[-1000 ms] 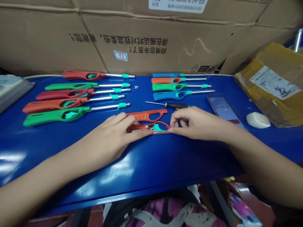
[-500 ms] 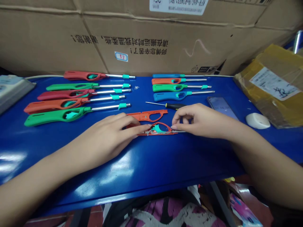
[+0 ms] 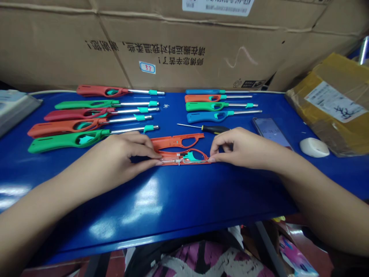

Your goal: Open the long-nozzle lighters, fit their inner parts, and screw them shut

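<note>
Holding an open lighter half-shell (image 3: pixel 184 157) flat on the blue surface (image 3: pixel 178 200), apparently at the stage of seating its inner parts, with a teal insert (image 3: pixel 189 156) and a thin steel tube (image 3: pixel 170 161) lying along the orange-red plastic. Left hand (image 3: pixel 121 154): grip pressed together over the left end of the half-shell, fingertips (image 3: pixel 157 162) bearing on the tube. Right hand (image 3: pixel 245 148): grip curved and bunched at the right end, fingertips (image 3: pixel 212 159) touching the plastic, with the firmness of any pinch impossible to tell. Second orange half-shell (image 3: pixel 175 141) lying just behind, apart from the first and not yet closed over it.

Flanking the work, further back on the surface: five assembled utility lighters (image 3: pixel 66 140) in a stacked row on the left, four more (image 3: pixel 201 107) on the right, all with steel nozzles pointing rightward. Just above the right hand, a slim screwdriver (image 3: pixel 216 129) with a black handle. Further right, a smartphone (image 3: pixel 271 132), a white oval computer mouse (image 3: pixel 314 147) and a yellow-taped parcel (image 3: pixel 331 104). At far left, a grey box (image 3: pixel 14 109). Behind the surface, large cardboard cartons (image 3: pixel 184 46) printed with Chinese text. Below its front edge, patterned fabric (image 3: pixel 207 261).
</note>
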{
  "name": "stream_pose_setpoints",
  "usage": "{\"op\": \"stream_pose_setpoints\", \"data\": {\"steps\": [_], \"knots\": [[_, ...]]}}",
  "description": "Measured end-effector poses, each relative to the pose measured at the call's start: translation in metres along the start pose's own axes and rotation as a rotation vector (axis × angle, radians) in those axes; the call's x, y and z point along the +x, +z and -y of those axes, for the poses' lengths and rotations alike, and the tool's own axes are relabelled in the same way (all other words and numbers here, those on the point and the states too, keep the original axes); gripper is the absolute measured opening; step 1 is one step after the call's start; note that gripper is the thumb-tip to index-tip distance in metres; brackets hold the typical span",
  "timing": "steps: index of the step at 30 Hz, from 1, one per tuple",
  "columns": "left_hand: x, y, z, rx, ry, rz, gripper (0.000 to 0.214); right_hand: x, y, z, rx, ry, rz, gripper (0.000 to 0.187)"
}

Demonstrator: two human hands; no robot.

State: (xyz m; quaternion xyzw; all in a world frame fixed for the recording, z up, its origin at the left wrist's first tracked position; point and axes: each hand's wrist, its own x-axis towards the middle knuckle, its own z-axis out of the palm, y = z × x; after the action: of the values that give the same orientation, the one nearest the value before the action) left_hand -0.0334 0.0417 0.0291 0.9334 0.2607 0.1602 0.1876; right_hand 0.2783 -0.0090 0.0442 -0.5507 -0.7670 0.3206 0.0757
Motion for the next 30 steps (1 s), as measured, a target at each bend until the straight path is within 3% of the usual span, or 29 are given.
{"op": "stream_pose_setpoints", "data": {"steps": [5,8,13,18,22,30], "knots": [[0.003,0.002,0.011,-0.235,-0.126,0.045,0.021,0.001,0.000,0.000,0.034,0.040,0.010,0.014],[0.004,-0.001,0.011,-0.269,-0.149,0.076,0.022,0.000,0.001,-0.001,0.004,-0.028,0.003,0.012],[0.005,-0.007,0.010,-0.255,-0.146,0.092,0.023,0.003,0.013,-0.004,-0.126,-0.342,-0.210,0.019],[0.006,-0.006,0.007,-0.150,-0.161,-0.039,0.025,0.010,0.022,-0.011,-0.329,-0.323,-0.296,0.035],[0.006,-0.001,0.007,0.018,-0.101,-0.134,0.026,0.012,0.022,-0.015,-0.320,-0.310,-0.321,0.029],[0.004,0.005,0.006,0.116,-0.046,-0.075,0.028,0.014,0.023,-0.005,-0.303,-0.337,-0.320,0.007]]}}
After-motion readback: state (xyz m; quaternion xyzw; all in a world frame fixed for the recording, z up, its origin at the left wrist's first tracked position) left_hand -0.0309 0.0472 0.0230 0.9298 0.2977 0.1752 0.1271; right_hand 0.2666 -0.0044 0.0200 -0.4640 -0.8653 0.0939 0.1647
